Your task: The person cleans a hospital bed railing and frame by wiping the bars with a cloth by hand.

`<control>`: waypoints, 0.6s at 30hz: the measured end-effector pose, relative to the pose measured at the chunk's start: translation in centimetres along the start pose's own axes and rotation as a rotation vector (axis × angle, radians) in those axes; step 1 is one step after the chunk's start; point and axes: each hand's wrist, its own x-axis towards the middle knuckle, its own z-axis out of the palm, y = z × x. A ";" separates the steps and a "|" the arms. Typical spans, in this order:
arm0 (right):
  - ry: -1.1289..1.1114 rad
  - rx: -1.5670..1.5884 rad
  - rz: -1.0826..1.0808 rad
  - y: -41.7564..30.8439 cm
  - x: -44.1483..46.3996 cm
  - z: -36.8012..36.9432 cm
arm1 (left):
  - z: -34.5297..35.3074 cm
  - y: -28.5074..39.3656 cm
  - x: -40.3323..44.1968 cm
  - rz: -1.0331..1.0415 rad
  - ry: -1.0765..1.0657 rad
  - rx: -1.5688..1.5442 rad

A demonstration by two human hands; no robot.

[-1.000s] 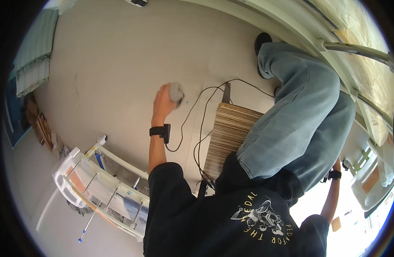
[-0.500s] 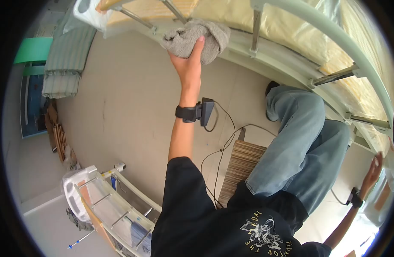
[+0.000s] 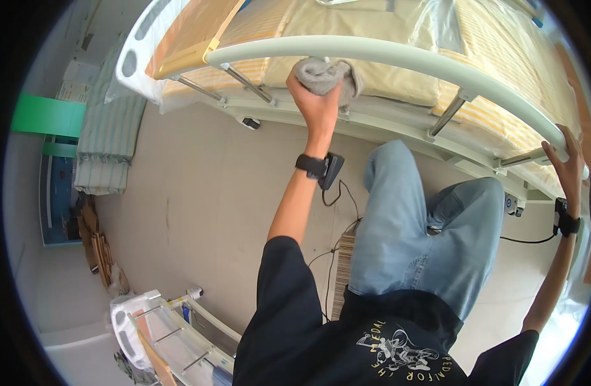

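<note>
My left hand (image 3: pixel 316 106) is closed around a bunched grey cloth (image 3: pixel 318 74). The cloth sits just under the curved top bar of the pale green bed rail (image 3: pixel 347 46), and seems to cover one of its upright posts; the post itself is mostly hidden. At the far right, my right hand (image 3: pixel 569 164) has its thumb and fingers around the end of the same rail. Bare metal posts (image 3: pixel 450 114) show on either side of the cloth. Behind the rail lies a yellow striped mattress (image 3: pixel 372 74) under clear plastic.
A second bed frame (image 3: pixel 173 334) stands at lower left. Black cables (image 3: pixel 334 248) cross the floor beside a striped brown board (image 3: pixel 342 276) near my legs. Folded striped mattresses (image 3: pixel 106 138) and flattened cardboard (image 3: pixel 99 251) are along the left side.
My left hand and the cloth have shifted right along the rail and slightly down in view. My right hand has come up onto the rail's end. The view has tilted towards the bed.
</note>
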 end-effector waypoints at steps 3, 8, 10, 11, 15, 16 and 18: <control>0.155 -0.124 -0.121 -1.3 -0.4 0.2 | 1.7 -0.3 0.4 0.049 0.020 0.039; 0.166 -0.153 -0.084 -0.6 -0.2 1.1 | 1.5 -2.4 -0.2 0.036 -0.023 0.040; 0.163 -0.197 -0.110 0.1 -0.2 1.1 | 1.5 -2.8 -0.7 0.010 -0.025 0.009; 0.146 -0.204 -0.074 0.4 -0.2 1.1 | 1.6 -3.3 -0.9 0.008 -0.039 0.010; 0.187 -0.209 -0.079 0.5 -0.4 1.4 | 1.2 -6.1 -2.9 -0.090 -0.129 0.017; 0.194 -0.212 -0.086 0.7 -0.4 1.5 | 0.8 -7.1 -3.6 -0.137 -0.155 0.010; 0.210 -0.213 -0.092 0.6 -0.5 1.6 | 0.4 -9.7 -6.2 -0.087 -0.143 0.090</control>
